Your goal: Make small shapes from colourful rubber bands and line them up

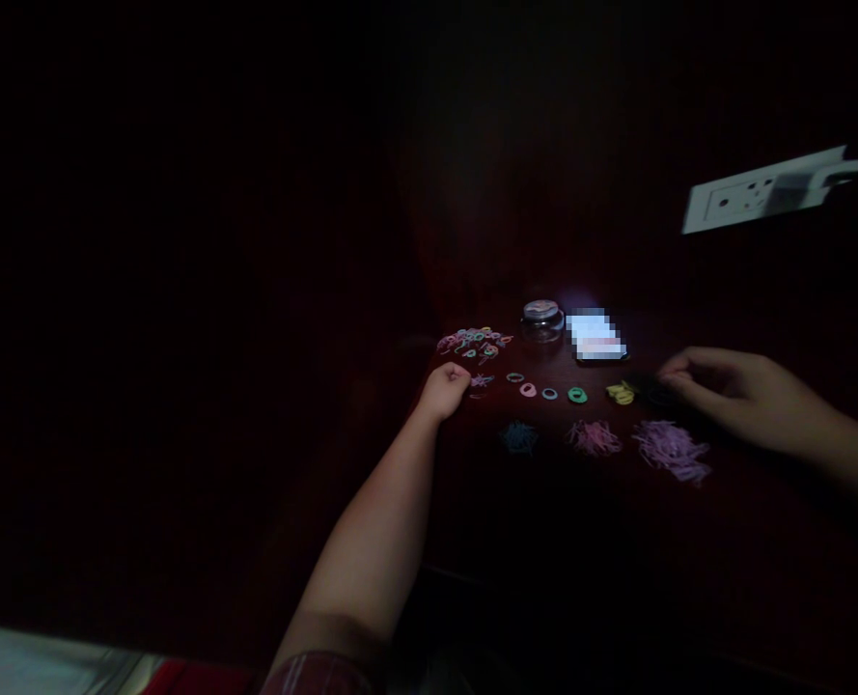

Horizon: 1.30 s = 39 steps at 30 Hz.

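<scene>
My left hand (446, 390) is closed, its fingertips beside a small heap of purple and bluish bands (482, 381). Whatever it grips, if anything, is too dark and small to see. On the right, my right hand (733, 391) pinches thumb and finger together over a dark clump (658, 390), which looks like black hair ties. Between the hands lie yellow hair ties (621, 393), a green hair tie (577, 396), a grey-blue ring (549, 394), a pink hair tie (528, 390) and a thin greenish ring (515, 377).
Nearer me lie a dark teal heap (519, 437), a pink heap (594, 437) and a purple heap (671, 450) of thin bands. Behind are mixed coloured hair ties (472, 340), a clear lidded jar (542, 323) and a lit phone (595, 334). A socket panel (736, 201) is on the wall.
</scene>
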Tool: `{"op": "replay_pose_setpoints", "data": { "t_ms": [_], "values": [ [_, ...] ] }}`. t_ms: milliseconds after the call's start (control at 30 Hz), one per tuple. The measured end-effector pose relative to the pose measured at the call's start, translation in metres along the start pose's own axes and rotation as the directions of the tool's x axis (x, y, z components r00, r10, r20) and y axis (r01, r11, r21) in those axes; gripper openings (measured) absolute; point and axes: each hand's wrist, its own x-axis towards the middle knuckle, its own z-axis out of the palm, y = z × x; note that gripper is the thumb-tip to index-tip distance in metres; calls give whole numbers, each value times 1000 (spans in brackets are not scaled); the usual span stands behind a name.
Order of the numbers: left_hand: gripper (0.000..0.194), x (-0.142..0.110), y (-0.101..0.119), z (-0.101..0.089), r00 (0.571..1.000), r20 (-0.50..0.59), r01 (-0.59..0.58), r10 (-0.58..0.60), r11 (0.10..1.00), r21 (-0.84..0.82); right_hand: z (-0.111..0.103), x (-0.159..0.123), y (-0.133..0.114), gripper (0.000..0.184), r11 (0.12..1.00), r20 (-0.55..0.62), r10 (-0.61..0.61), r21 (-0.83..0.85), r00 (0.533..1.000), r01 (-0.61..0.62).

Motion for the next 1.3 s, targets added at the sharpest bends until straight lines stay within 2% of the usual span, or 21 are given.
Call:
{"op": "replay_pose_setpoints", "data": {
  "t_ms": [767,1133,1300],
  "values": [
    [11,1,-4,-1,997,40,-66,67,998,-13,-1,1,0,46,1000,13,-6,-1,1000,6],
    [10,0,-5,0,1000,13,-2,3,998,-60,0,0,-1,47,1000,22,7,19,1000,-8],
    [13,0,-4,2,999,37,10,-5,992,-126,0,0,-2,47,1000,33,22,17,999,-23]
  ]
}}
